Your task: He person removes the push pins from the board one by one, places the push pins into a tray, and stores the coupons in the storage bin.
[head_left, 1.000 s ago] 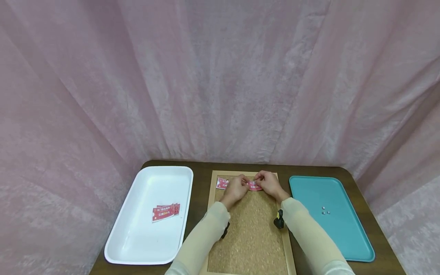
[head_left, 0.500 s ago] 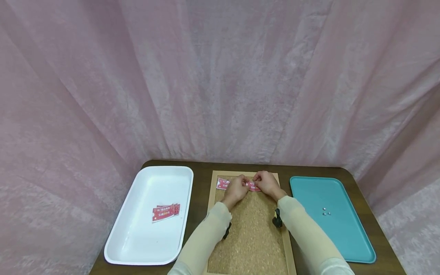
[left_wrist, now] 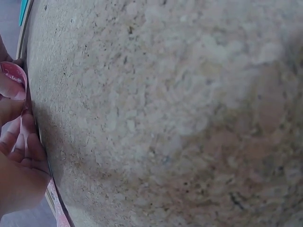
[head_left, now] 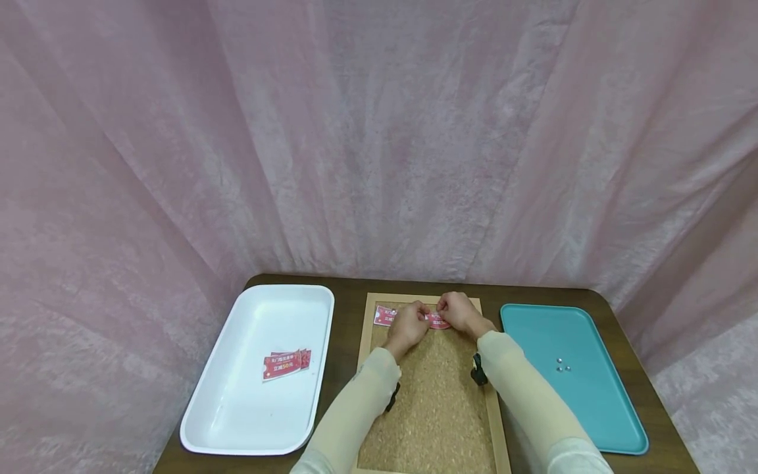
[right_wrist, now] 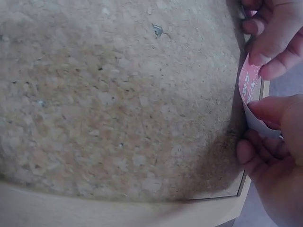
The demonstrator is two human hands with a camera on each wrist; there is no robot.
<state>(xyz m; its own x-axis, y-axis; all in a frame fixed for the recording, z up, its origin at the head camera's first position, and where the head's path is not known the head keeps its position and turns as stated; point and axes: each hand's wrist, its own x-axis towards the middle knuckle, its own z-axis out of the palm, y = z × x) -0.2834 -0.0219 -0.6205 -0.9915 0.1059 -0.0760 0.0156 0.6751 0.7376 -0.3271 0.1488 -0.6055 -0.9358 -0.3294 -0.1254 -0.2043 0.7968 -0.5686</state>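
Observation:
A red paper coupon (head_left: pixel 438 321) lies near the top right of a framed corkboard (head_left: pixel 432 388). My left hand (head_left: pixel 408 327) pinches its left end between thumb and fingers. My right hand (head_left: pixel 464 313) pinches it farther right. In the right wrist view the coupon (right_wrist: pixel 249 85) bows between the two thumbs, its right end raised off the cork. Whether a pin is between the right fingers is hidden. Another red coupon (head_left: pixel 383 316) sits at the board's top left, partly behind my left hand.
To the left, a white tray (head_left: pixel 225 421) holds several overlapping red coupons (head_left: pixel 285 365). On the right stands a teal tray (head_left: pixel 583 415) with three small silvery pins (head_left: pixel 559 368). A pink curtain (head_left: pixel 379 145) hangs behind the dark table (head_left: pixel 343 349).
My right hand has shifted slightly left along the coupon, then up a little. The left hand stays nearly in place on its end.

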